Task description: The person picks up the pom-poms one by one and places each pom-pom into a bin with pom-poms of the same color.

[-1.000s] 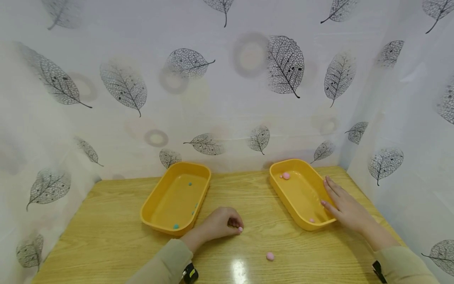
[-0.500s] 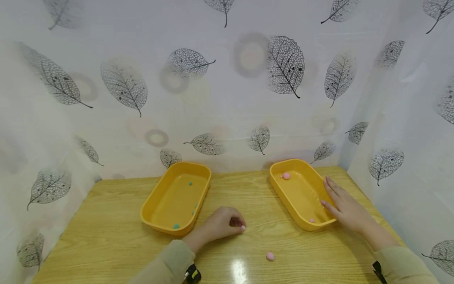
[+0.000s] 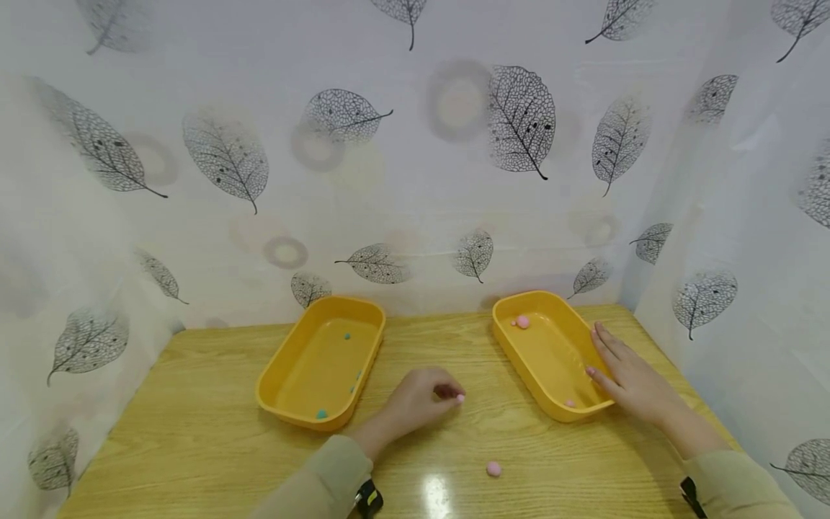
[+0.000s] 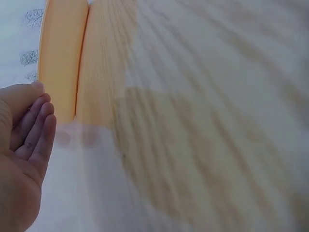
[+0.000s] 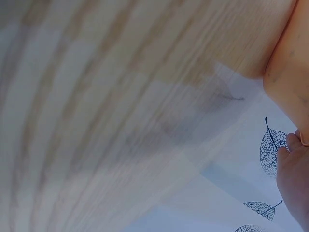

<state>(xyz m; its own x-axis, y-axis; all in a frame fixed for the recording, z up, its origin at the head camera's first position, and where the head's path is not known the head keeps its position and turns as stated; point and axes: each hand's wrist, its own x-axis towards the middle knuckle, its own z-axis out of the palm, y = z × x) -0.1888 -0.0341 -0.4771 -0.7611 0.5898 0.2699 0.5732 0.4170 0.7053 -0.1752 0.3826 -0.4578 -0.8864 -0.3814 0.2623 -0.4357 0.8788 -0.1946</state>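
My left hand pinches a small pink ball between thumb and fingertips, just above the table between two yellow trays. In the left wrist view the left hand has its fingers curled toward the thumb; the ball is hidden there. My right hand holds the right yellow tray by its right rim, thumb on the inner side. The right wrist view shows the right hand at the tray's edge. Another pink ball lies on the table in front. Several pink balls, such as a larger one, lie in this tray.
The left yellow tray contains several small teal pieces, one teal ball near its front end. Both trays stand on the wood-patterned table. Behind and at the sides hangs a pale leaf-print curtain.
My left hand has moved right and slightly away from me, carrying the pink ball. My right hand, both trays and the pink ball on the table stay where they were.
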